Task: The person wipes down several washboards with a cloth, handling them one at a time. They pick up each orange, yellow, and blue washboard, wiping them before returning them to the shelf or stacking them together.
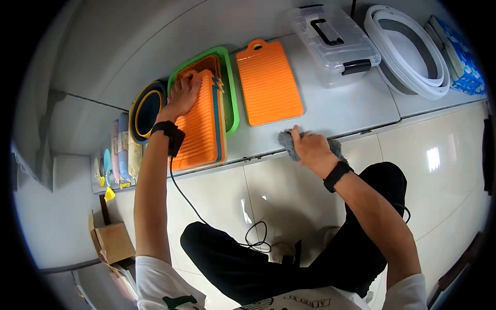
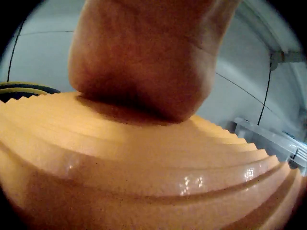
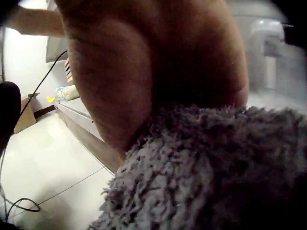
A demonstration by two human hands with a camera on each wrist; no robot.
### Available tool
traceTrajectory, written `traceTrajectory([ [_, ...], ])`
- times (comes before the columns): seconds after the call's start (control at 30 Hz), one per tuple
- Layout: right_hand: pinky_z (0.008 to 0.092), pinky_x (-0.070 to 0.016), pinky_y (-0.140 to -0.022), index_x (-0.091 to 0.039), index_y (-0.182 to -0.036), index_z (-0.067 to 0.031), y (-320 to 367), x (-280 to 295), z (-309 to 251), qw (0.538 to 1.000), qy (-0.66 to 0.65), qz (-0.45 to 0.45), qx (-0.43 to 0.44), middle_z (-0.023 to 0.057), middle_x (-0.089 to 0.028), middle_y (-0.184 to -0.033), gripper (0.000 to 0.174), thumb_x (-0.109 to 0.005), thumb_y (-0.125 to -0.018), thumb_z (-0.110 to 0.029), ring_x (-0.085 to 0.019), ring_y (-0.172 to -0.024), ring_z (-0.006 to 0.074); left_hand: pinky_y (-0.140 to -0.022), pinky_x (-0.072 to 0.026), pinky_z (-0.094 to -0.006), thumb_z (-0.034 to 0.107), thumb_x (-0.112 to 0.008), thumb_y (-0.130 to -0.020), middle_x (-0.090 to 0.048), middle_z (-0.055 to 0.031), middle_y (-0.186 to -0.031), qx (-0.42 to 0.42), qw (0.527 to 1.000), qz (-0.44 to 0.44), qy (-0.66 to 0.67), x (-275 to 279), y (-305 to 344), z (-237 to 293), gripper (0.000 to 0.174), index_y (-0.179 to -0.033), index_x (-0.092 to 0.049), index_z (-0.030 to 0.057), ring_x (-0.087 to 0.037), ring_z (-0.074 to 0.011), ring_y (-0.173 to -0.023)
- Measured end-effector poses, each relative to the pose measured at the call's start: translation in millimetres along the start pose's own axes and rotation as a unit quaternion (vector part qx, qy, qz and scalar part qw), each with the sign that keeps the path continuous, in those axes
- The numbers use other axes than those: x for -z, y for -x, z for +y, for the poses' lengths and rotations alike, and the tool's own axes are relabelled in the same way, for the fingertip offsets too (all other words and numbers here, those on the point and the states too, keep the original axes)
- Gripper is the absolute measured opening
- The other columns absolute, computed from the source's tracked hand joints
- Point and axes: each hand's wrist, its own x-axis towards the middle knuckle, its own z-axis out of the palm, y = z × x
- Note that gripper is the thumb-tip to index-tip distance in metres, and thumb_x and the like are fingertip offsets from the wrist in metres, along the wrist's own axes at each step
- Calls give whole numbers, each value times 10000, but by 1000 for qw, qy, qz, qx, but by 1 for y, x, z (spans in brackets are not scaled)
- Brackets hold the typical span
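Observation:
In the head view my left hand (image 1: 184, 97) rests on top of a stack of ridged washboards (image 1: 199, 135), with an orange one uppermost. The heel of that palm (image 2: 144, 81) presses against the orange ridges (image 2: 144, 153) in the left wrist view. A shaggy grey cloth (image 1: 287, 143) is gripped by my right hand (image 1: 313, 151) at the shelf's front edge. Seen from the right wrist, the cloth (image 3: 206, 167) bunches beneath the palm and hides the fingers. Another orange washboard (image 1: 269, 85) lies flat between the two hands, its handle hole toward the wall.
A green tray (image 1: 233, 116) sits partly under the stack, beside dark basins (image 1: 148, 111) with yellow rims. To the right stand a clear lidded box (image 1: 336, 49), white collapsible basins (image 1: 439, 85) and a blue patterned package (image 1: 467, 67). A black cable (image 1: 182, 192) hangs from the left wrist.

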Motion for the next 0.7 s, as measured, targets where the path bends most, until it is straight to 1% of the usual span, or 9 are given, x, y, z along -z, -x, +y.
traceTrajectory([
  [0.07,397,-587,-718,-336,-1506,68,-3,-1,-4,1000,-4,-15,-3,222,-708,-1025,1112,-929,-684,-389,-737,-869,314,-1227,-166,-615,773,-195,-992,-175,-286,-1663,80,993,14,81,19,24,34,954,-1626,-212,60,-162,-497,-1540],
  [0.1,389,-567,-699,-346,-1507,57,-5,-2,-9,1000,10,-18,-10,170,-722,-1009,1005,-872,-742,-327,-733,-878,289,-1227,-166,-615,773,-195,-992,-175,-286,-1663,83,993,8,78,5,17,16,954,-1626,-212,60,-162,-497,-1540],
  [0.2,385,-547,-678,-373,-1493,49,-6,1,-18,999,21,-15,-25,117,-739,-983,839,-783,-813,-222,-732,-866,262,-1228,-157,-617,791,-164,-981,-165,-288,-1665,-1,999,41,-20,-29,-13,-28,970,-1626,-199,68,-158,-507,-1537],
  [0.27,388,-547,-675,-390,-1478,53,-5,7,-19,999,19,-10,-33,115,-742,-973,781,-751,-826,-180,-735,-845,260,-1218,-189,-625,675,-338,-1028,-183,-295,-1656,-9,997,45,-55,-31,-17,-27,834,-1633,-192,120,-168,-526,-1526],
  [0.4,429,-574,-706,-516,-1340,41,-13,45,-2,996,-73,-20,44,132,-757,-934,523,-660,-858,-104,-760,-847,294,-1204,-237,-624,458,-503,-1050,-227,-306,-1634,-77,977,0,-201,-4,13,5,722,-1637,-191,176,-194,-542,-1511],
  [0.47,467,-605,-749,-677,-1069,19,-28,71,13,993,-64,-59,74,195,-743,-957,328,-753,-779,-114,-743,-907,363,-1188,-273,-621,276,-576,-1031,-245,-302,-1625,-111,961,29,-250,-2,10,7,712,-1634,-206,202,-214,-552,-1498],
  [0.53,447,-575,-809,-684,-1089,7,-36,96,40,977,-137,-46,160,230,-733,-1022,375,-804,-764,-136,-722,-970,391,-1188,-271,-621,338,-538,-1049,-233,-304,-1628,-106,968,25,-227,-10,6,-5,685,-1633,-206,204,-217,-553,-1495],
  [0.57,440,-552,-861,-679,-1139,-3,-34,128,41,976,-150,-124,94,234,-724,-1065,436,-826,-776,-195,-708,-1027,387,-1187,-269,-620,400,-500,-1066,-221,-306,-1631,-106,973,31,-203,-12,1,-8,666,-1633,-206,207,-219,-555,-1491],
  [0.7,439,-538,-903,-627,-1297,8,-25,133,94,986,-149,-17,76,233,-710,-1173,573,-792,-856,-319,-698,-1064,361,-1201,-238,-618,607,-376,-1059,-199,-311,-1638,-11,999,38,10,-27,-16,-17,739,-1628,-214,164,-204,-555,-1494],
])
